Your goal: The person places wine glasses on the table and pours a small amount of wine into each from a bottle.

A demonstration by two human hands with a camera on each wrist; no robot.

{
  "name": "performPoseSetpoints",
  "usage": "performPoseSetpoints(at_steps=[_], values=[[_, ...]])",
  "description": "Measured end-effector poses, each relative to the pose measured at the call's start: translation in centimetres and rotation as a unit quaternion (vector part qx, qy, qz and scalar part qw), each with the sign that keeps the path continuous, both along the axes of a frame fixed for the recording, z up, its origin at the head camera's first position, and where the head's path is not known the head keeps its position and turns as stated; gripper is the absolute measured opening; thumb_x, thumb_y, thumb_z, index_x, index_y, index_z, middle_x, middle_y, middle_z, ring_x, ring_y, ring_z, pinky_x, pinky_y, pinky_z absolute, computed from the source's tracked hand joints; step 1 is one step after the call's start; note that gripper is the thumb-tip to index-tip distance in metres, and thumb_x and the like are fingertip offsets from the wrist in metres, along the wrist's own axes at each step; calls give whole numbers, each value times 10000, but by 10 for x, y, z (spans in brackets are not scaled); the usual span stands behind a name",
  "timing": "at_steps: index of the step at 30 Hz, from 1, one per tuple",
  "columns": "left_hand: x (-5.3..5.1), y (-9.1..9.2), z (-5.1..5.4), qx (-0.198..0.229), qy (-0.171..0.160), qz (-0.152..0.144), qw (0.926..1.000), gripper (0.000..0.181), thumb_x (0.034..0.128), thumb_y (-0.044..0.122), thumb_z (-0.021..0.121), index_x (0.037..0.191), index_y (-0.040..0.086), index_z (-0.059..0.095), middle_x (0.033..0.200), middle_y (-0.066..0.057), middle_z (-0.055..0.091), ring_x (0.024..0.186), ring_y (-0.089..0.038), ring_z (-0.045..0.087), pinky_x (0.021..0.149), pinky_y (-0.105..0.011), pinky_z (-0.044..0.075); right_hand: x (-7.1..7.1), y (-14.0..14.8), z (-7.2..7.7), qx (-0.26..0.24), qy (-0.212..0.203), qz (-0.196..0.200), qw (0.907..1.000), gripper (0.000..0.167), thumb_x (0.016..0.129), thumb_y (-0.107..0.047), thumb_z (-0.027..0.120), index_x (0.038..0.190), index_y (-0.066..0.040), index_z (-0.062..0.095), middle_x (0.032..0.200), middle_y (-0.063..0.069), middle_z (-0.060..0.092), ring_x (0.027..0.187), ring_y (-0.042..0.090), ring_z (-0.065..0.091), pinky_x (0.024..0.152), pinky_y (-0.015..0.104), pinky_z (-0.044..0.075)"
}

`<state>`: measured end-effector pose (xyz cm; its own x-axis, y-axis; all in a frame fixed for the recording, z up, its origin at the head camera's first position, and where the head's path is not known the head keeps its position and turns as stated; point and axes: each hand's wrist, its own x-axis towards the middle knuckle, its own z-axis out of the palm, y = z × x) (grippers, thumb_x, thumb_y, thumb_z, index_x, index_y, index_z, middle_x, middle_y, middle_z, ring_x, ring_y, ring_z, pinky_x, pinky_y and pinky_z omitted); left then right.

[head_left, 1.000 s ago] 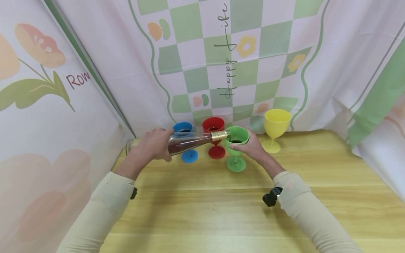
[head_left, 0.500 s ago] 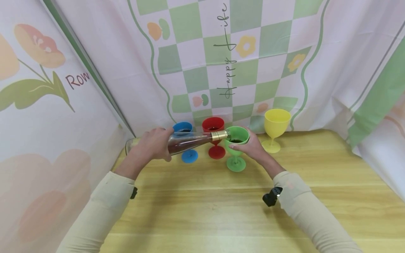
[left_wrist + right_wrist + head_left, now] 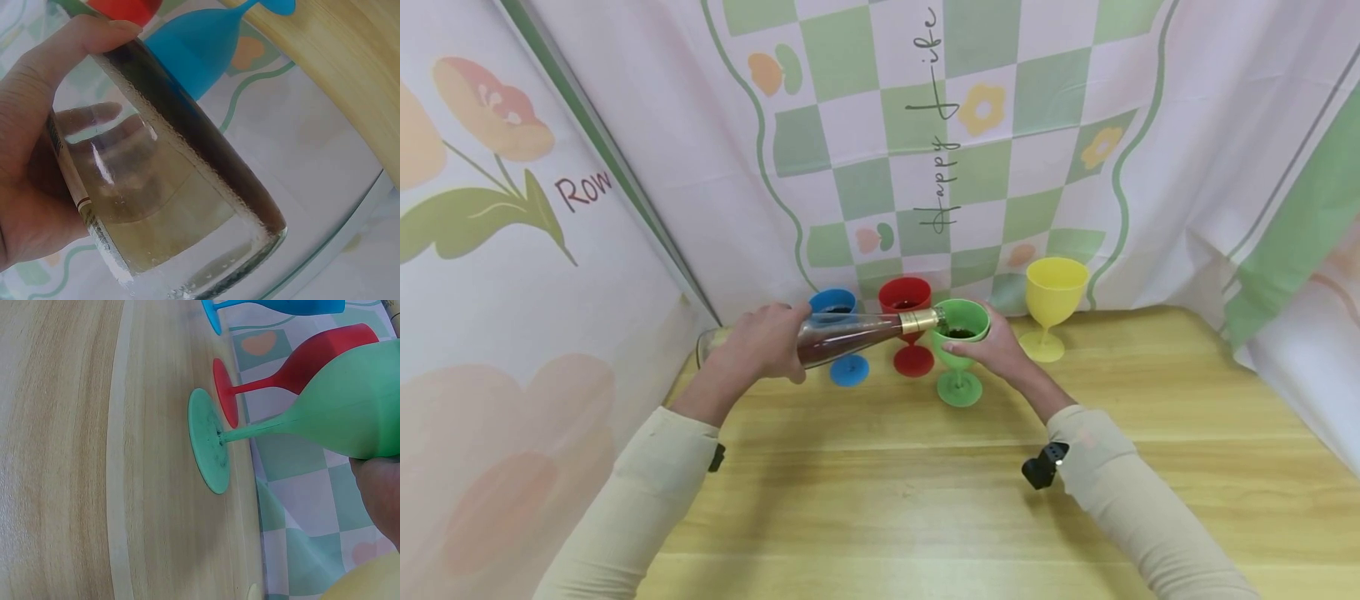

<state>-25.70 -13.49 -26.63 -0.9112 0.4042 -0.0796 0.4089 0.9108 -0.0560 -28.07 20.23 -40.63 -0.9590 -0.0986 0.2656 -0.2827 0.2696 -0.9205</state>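
My left hand (image 3: 758,346) grips the body of a glass bottle (image 3: 850,337), which is tipped almost level with its gold-banded neck pointing right. Dark reddish-brown liquid lies along the lower side of the bottle (image 3: 187,144) in the left wrist view. The bottle's mouth is at the rim of a green goblet (image 3: 958,354), and dark liquid shows inside that cup. Around the green bowl curl the fingers and thumb of my right hand (image 3: 996,346). In the right wrist view the goblet's round foot (image 3: 209,440) is visible, and only a fingertip (image 3: 378,494) shows under the bowl.
Behind the bottle stand a blue goblet (image 3: 849,370) and a red goblet (image 3: 913,360), both with dark liquid inside. A yellow goblet (image 3: 1056,292) stands to the right of my right hand. A patterned cloth (image 3: 917,183) hangs behind the wooden table (image 3: 895,500).
Both hands, the bottle and the goblets keep nearly the same places. The dark liquid in the green goblet looks slightly more visible now.
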Motion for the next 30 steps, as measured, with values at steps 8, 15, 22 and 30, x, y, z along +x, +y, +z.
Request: performPoseSetpoints(at_steps=[8,15,22,30], values=[[0,-1,0,36,23,-12,10000,700,667,243,887,1258,93,542,1056,-75,650,886,-245,590,684,-372,500,1,-1,1,32,-7,7,10000,732,829,-71,794,1468,-4,443,1400,241,549,1265,316,527,1020,282,477],[-1,-1,0,49,38,-7,10000,681,670,247,883,1242,103,541,1036,-66,646,882,-244,588,676,-375,496,-1,0,0,-81,33,28,10000,727,821,-49,792,1461,3,450,1383,256,550,1252,326,527,927,128,457],[0,-1,-1,27,45,-5,10000,689,675,251,884,1252,97,541,1047,-73,651,884,-246,588,673,-373,496,-2,0,-1,-88,34,29,10000,719,822,-48,790,1457,0,456,1377,252,554,1237,307,533,1010,281,491],[0,0,-3,14,66,0,10000,693,669,254,887,1252,105,542,1047,-68,650,891,-248,591,690,-376,505,-1,0,-1,-117,48,40,9999,725,818,-43,793,1456,4,452,1380,255,550,1244,321,527,942,157,467]])
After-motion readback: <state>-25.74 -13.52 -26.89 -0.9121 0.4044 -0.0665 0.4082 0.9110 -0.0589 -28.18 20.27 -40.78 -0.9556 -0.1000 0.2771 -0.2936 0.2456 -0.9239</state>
